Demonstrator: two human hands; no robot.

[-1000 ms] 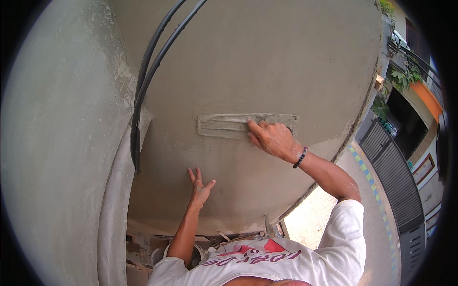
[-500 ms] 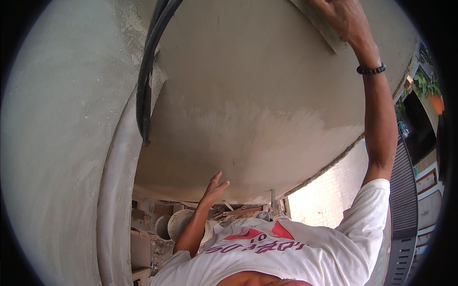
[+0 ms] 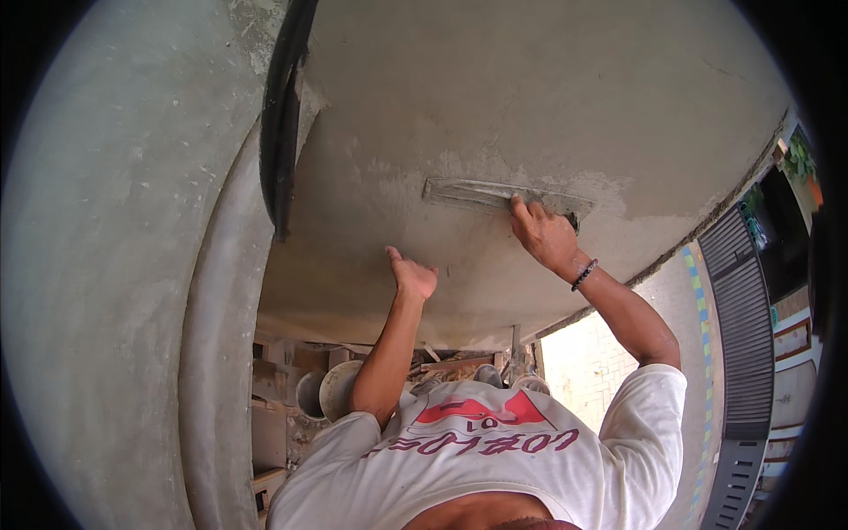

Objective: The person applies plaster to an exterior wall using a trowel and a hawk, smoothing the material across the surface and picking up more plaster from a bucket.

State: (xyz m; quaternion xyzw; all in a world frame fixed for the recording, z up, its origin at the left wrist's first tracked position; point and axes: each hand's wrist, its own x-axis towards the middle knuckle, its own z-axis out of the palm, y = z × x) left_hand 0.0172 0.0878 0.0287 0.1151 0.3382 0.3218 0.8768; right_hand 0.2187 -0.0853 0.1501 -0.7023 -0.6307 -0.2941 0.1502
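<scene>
The right hand (image 3: 543, 237) has its fingers closed around the grip of a long, flat trowel (image 3: 473, 194), which lies against the broad grey plastered surface (image 3: 548, 97) roughly level across the view, its right end dipping slightly lower. The trowel's long upper edge runs beside a band of paler, rougher plaster, and its narrow left end points toward the black cables (image 3: 279, 150), well apart from them, with bare plaster between. Past the trowel's right end, open plaster continues to the surface's rough right border, which slants down beside the bright paved ground (image 3: 585, 358). Above the blade the plaster is wide and open up to the top of the view. The left hand (image 3: 413, 276) is raised below and left of the trowel, apart from it; its fingers are loosely open and hold nothing, though some are hidden and I cannot tell whether they touch the plaster. It sits between the blade and the surface's lower edge, below which buckets (image 3: 340, 391) and boards crowd close to the left forearm. On the left, a rounded upright moulding (image 3: 216, 353) and a smooth grey wall (image 3: 97, 247) bound the space, with the cables hanging near the moulding's upper part; far right stands a dark ribbed gate (image 3: 740, 327)
</scene>
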